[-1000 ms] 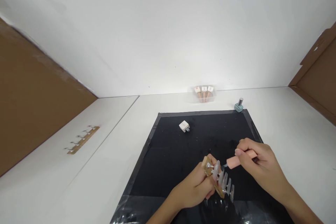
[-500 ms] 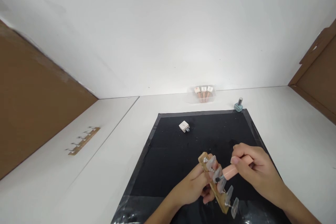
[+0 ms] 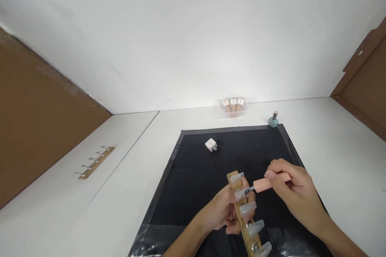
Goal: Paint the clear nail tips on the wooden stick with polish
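At the view's five o'clock, the wooden strip [image 3: 243, 225], held in the left hand [image 3: 217, 211], has swung its false nails [image 3: 248, 209] broader to view. Toward two o'clock, the right hand [image 3: 298, 192] pinches a brush [image 3: 263, 184], tip at the second-highest nail.

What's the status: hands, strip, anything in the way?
Left hand gripping wooden strip. Right hand holding peach-handled brush, bristles at second nail tip from far end. White bottle on black mat, beyond hands, not in the way.

Room between hands [image 3: 221, 209] and white bottle [image 3: 210, 144]
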Action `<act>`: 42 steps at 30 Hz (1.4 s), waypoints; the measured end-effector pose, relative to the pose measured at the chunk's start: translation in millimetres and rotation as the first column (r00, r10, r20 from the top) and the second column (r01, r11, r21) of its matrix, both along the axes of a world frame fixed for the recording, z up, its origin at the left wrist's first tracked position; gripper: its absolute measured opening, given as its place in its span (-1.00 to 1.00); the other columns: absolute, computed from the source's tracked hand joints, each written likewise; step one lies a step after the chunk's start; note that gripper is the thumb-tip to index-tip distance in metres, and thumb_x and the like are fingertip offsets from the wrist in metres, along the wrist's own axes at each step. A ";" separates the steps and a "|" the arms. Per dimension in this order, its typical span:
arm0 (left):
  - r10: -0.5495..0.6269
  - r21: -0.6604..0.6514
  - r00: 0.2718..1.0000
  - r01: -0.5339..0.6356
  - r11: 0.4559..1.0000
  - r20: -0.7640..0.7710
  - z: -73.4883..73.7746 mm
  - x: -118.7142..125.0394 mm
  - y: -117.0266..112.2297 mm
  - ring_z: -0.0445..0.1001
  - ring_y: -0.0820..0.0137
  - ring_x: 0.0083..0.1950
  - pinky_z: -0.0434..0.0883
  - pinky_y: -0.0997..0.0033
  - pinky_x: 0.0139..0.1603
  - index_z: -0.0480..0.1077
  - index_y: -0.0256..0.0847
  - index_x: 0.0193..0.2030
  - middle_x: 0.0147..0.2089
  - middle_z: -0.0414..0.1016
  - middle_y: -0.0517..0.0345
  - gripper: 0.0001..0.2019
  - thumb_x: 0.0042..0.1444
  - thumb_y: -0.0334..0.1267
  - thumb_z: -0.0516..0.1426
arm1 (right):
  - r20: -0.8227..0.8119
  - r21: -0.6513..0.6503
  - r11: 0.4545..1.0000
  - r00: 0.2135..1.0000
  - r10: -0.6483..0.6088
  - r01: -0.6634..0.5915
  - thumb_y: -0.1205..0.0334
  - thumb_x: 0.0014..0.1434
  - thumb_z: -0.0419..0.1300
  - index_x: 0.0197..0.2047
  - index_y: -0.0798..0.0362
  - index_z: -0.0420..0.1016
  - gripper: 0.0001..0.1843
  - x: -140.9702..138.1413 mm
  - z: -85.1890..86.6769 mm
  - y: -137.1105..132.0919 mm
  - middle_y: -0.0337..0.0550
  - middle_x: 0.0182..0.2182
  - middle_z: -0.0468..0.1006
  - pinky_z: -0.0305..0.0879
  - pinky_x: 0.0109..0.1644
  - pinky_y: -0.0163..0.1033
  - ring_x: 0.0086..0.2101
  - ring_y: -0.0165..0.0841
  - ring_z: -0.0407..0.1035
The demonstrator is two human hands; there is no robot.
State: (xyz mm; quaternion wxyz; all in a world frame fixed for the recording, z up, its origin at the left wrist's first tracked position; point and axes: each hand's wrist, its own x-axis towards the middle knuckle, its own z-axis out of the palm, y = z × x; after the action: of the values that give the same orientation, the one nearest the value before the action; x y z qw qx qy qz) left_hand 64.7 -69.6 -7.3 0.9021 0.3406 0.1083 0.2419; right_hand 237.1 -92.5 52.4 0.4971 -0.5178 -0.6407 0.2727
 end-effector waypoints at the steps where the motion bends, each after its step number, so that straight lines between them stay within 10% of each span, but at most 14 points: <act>1: 0.007 -0.013 1.000 -0.007 1.000 -0.007 0.7 0.0 -0.3 0.04 0.67 -0.84 -0.13 0.71 -0.89 0.18 -0.18 -0.37 -0.62 0.34 0.33 -0.69 0.15 0.01 0.11 | -0.020 0.005 0.999 0.999 -0.033 0.034 0.21 0.19 0.12 -0.57 0.01 0.29 -0.70 1.2 -0.9 0.1 -0.33 -0.66 0.28 0.15 -0.60 -0.37 -0.64 -0.45 0.17; 13: 0.004 -0.058 0.999 -0.007 0.998 -0.047 7.7 -3.4 1.8 -0.07 0.71 -0.88 -0.17 0.67 -0.91 0.27 -0.29 -0.57 -0.73 0.15 0.36 -0.54 0.02 0.12 0.15 | -0.170 -0.158 0.970 0.972 0.160 -0.187 0.03 0.19 0.18 -0.39 -0.01 0.55 -0.75 -2.5 5.6 3.1 -0.23 -0.52 0.45 0.31 -0.49 -0.36 -0.52 -0.41 0.35; 32: 0.056 -0.189 0.993 -0.037 0.981 0.099 7.0 -10.2 2.4 -0.06 0.71 -0.84 -0.17 0.75 -0.91 0.08 -0.16 -0.43 -0.63 0.26 0.38 -0.64 0.07 0.00 0.16 | -0.014 0.111 0.962 0.967 0.254 -0.251 0.47 0.15 0.17 -0.14 -0.17 0.57 -0.66 -7.3 -1.2 0.3 -0.25 -0.41 0.42 0.30 -0.50 -0.40 -0.48 -0.45 0.36; 42: 0.082 -0.018 0.993 -0.081 0.997 0.088 9.0 -7.2 1.0 0.00 0.69 -0.84 -0.09 0.73 -0.90 0.10 -0.16 -0.40 -0.59 0.34 0.34 -0.70 0.19 -0.05 0.08 | -0.380 -0.053 0.996 0.924 0.041 -0.066 0.08 0.15 0.26 -0.31 -0.12 0.62 -0.88 3.6 -10.7 1.9 -0.25 -0.50 0.42 0.26 -0.51 -0.40 -0.54 -0.47 0.26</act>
State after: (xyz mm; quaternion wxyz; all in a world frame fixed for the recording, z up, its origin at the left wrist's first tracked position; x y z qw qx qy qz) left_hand 57.5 -68.6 1.7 0.8978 0.3184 0.0835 0.2925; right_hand 240.7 -90.6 41.6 0.5864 -0.4539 -0.5375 0.4015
